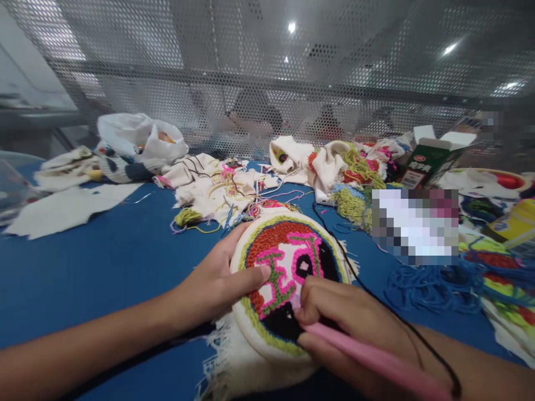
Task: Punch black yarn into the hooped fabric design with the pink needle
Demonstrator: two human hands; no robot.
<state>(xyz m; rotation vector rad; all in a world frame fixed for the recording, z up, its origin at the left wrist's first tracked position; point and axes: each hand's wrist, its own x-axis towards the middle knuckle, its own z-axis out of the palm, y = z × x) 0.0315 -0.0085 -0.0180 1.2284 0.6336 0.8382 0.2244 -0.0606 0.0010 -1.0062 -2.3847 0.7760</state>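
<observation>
My left hand (223, 275) grips the left edge of a round embroidery hoop (244, 334), thumb on its face and fingers behind. The stretched cloth carries looped yarn in orange-red (271, 238), yellow-green, green, pink and black. In my right hand (345, 314) is a pink punch needle (371, 352), its tip at the lower middle of the cloth, beside the black patch. My fingers hide the tip. Black yarn (378, 298) runs from beyond the hoop over my right wrist to the tool's back end. Frayed cloth (234, 362) hangs below the hoop.
Cloth scraps and yarn tangles (217, 189) lie across the blue table (137, 256). A white plastic bag (140, 136) sits back left. An opened green box (434, 159) and blue yarn (430, 289) are at right. Behind stands a perforated metal panel (179, 83).
</observation>
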